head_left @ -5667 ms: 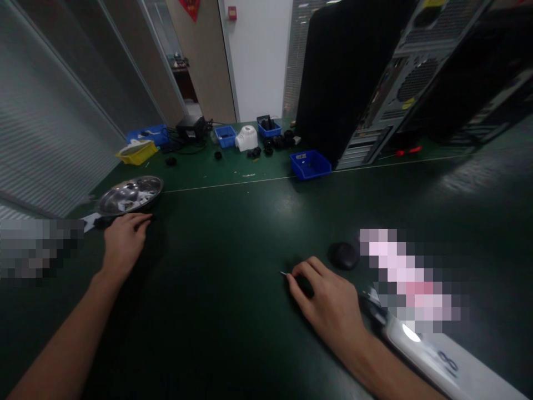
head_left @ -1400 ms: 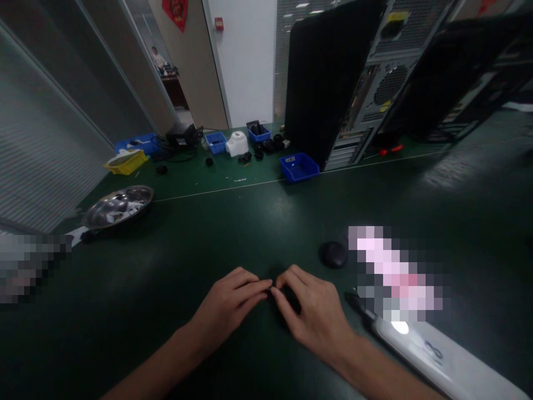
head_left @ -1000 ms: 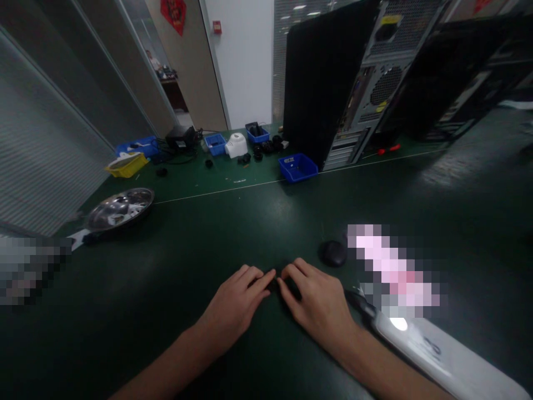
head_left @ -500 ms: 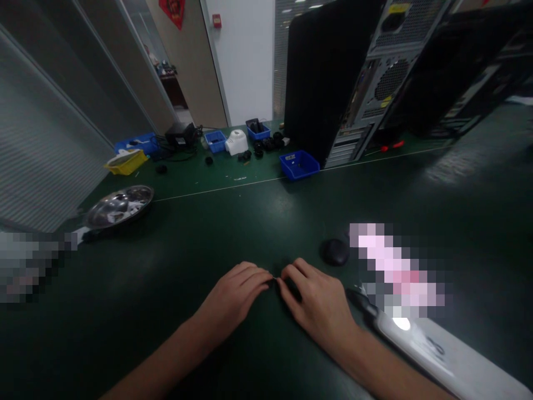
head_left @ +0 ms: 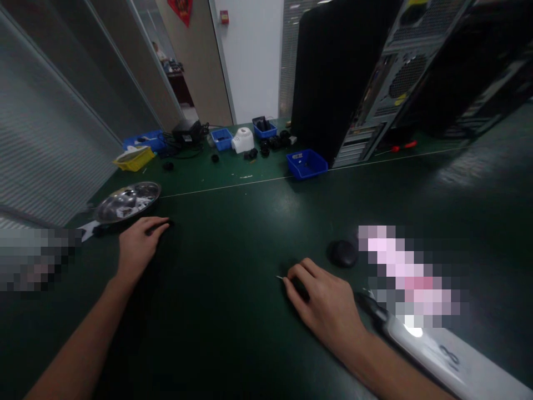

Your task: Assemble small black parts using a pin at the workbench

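Observation:
My right hand rests low over the green table, thumb and fingertips pinched on a thin, pale, pin-like piece. The piece's end points left, out from the fingertips. Farther left, my left hand is closed in a pinch near the round metal dish. Something small and dark shows at its fingertips, too small to make out. The dish holds white scraps and other small bits. Beyond my right hand lies a black computer mouse.
A white power strip-like bar marked 8 lies at right, beside a blurred pink patch. A blue bin stands before a tall black computer case. A yellow tray, a white housing and small black parts sit at the back.
My hands were together at the middle, both at the pale piece. My left hand has moved away left and forward towards the dish; my right hand keeps the piece. The view has shifted slightly.

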{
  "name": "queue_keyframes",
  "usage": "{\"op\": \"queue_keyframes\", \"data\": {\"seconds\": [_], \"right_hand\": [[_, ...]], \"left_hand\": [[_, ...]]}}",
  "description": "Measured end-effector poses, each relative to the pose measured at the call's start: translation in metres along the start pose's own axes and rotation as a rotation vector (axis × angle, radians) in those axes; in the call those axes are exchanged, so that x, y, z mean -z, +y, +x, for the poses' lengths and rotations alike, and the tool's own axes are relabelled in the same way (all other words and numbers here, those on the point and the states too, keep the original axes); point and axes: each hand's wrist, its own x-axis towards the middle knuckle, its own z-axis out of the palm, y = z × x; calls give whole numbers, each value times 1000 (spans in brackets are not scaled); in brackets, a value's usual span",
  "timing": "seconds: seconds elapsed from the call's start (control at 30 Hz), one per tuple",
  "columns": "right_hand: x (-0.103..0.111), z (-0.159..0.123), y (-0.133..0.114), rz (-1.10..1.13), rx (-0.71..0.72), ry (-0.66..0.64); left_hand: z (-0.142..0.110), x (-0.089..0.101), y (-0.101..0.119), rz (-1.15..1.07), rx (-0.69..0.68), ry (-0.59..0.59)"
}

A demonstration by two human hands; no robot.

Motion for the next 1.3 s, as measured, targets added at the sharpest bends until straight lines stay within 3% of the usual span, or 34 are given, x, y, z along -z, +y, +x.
{"op": "queue_keyframes", "data": {"seconds": [0.17,0.6,0.93,1.3], "right_hand": [[1,1,-1,3,-8,5],[1,2,-1,-11,9,28],[2,3,-1,-5,5,5],[2,1,0,5,17,17]], "left_hand": [[-3,5,-18,107,-9,25],[-4,5,-16,127,30,53],[-2,5,-14,255,17,-33],[-9,3,-17,334,-5,30]]}}
